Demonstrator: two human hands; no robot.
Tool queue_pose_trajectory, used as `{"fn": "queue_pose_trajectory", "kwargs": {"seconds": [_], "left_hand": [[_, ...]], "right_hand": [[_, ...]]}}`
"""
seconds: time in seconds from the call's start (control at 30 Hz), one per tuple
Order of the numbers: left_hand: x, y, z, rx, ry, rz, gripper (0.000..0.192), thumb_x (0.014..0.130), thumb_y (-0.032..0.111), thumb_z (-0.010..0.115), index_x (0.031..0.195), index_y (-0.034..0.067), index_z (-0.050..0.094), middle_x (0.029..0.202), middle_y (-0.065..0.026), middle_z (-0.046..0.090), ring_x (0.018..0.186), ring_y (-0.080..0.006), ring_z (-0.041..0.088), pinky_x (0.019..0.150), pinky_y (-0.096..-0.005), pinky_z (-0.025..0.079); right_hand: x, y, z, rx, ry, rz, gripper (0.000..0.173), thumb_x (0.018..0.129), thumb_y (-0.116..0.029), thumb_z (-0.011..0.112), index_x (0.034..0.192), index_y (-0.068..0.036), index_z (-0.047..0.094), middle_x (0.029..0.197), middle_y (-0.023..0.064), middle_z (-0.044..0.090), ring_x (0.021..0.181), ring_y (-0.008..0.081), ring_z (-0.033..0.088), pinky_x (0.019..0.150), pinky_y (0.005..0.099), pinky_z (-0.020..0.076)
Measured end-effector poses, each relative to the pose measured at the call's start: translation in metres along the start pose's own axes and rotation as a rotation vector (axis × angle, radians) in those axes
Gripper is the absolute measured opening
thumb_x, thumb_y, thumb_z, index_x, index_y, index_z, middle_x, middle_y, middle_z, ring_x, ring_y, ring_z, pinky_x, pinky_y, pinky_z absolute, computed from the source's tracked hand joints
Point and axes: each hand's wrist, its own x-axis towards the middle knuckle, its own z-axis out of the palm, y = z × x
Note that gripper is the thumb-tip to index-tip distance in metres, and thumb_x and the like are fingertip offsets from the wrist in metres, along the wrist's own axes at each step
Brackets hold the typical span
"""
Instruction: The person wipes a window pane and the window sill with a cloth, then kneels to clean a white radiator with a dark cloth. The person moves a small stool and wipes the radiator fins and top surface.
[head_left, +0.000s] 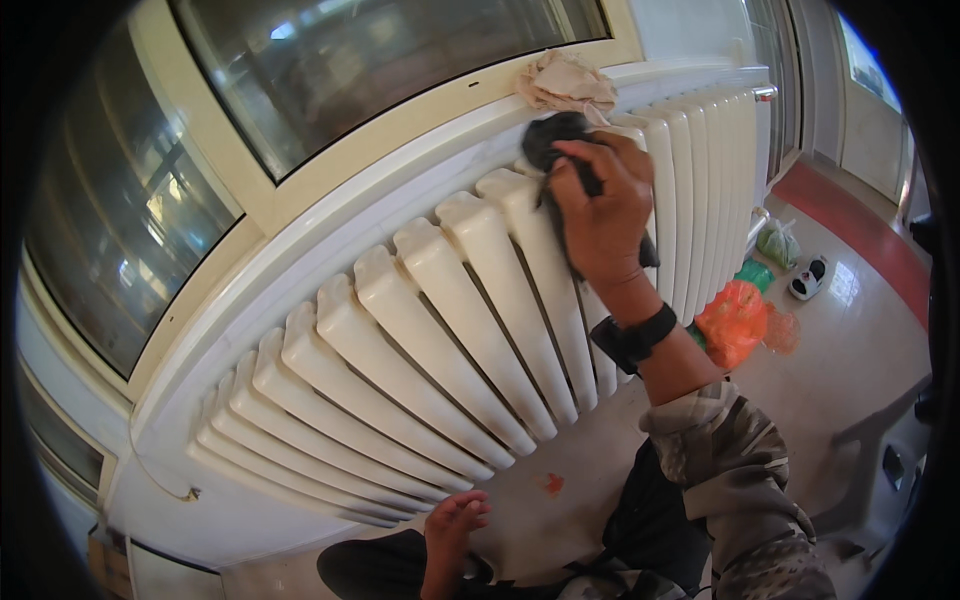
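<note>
My right hand (604, 202) grips a bunched dark cloth (553, 142) at the top of a cream-white column radiator (442, 262). Part of the cloth hangs down over the radiator's front, partly hidden behind my hand. A black watch (634, 336) is strapped to my right wrist. Low in the picture, my left hand (454, 517) is beside the radiator's lower ends, its fingers loosely bent with nothing seen in them. Just behind the dark cloth, a crumpled pale pink cloth (566, 81) lies on the white windowsill (315, 202).
Window frames (300, 169) rise above the sill. On the floor to the right are an orange plastic bag (731, 322), green bags (778, 244) and a black-and-white shoe (808, 277). An orange scrap (553, 484) lies below the radiator. A thin cable (154, 476) hangs at the left wall.
</note>
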Motion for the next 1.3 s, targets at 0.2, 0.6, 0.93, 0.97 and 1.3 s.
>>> {"fn": "queue_pose_trajectory", "kwargs": {"seconds": [0.2,0.6,0.93,0.97,1.3], "left_hand": [[0.007,0.001,0.026,0.046,-0.115,0.002,0.029,0.109,0.017,0.072,0.132,-0.002,0.073,0.127,-0.0117,0.078,0.109,-0.0194,0.076,0.092,-0.0343,0.063],[0.006,0.033,0.053,0.193,-0.107,-0.02,0.04,0.108,0.017,0.076,0.142,-0.002,0.069,0.118,-0.0104,0.08,0.1,-0.0177,0.077,0.087,-0.0312,0.062],[0.049,0.213,0.121,0.783,-0.041,0.987,0.029,0.105,0.012,0.076,0.132,0.004,0.077,0.118,-0.0094,0.075,0.102,-0.02,0.071,0.086,-0.0319,0.057],[0.051,0.212,0.129,0.706,-0.101,0.884,0.03,0.108,0.016,0.075,0.135,0.004,0.075,0.116,-0.0073,0.075,0.099,-0.0166,0.07,0.084,-0.0302,0.057],[0.072,0.235,0.114,0.446,-0.294,0.628,0.016,0.104,0.013,0.081,0.117,0.003,0.077,0.092,0.0042,0.071,0.077,-0.0027,0.062,0.062,-0.0215,0.049]], "right_hand": [[-0.087,-0.067,-0.02,0.286,-0.296,0.152,0.025,0.081,-0.008,0.085,0.106,-0.01,0.082,0.118,0.0191,0.062,0.112,0.0416,0.059,0.098,0.0491,0.0508],[-0.109,-0.084,-0.09,0.506,-0.481,0.478,0.025,0.087,-0.003,0.082,0.111,-0.008,0.083,0.114,0.0186,0.07,0.103,0.0343,0.071,0.088,0.0386,0.0574],[-0.12,-0.055,-0.097,0.491,-0.278,0.749,0.017,0.094,-0.002,0.075,0.11,0.0,0.079,0.117,0.0166,0.07,0.109,0.0294,0.069,0.099,0.0357,0.0526],[-0.121,-0.057,-0.102,0.539,-0.312,0.71,0.017,0.093,-0.002,0.076,0.109,-0.001,0.08,0.117,0.0174,0.071,0.111,0.0301,0.07,0.099,0.0364,0.053],[-0.115,-0.068,-0.111,0.995,-0.63,0.817,0.023,0.095,-0.001,0.073,0.117,-0.003,0.081,0.133,0.0209,0.072,0.121,0.0257,0.071,0.102,0.0379,0.055]]}}
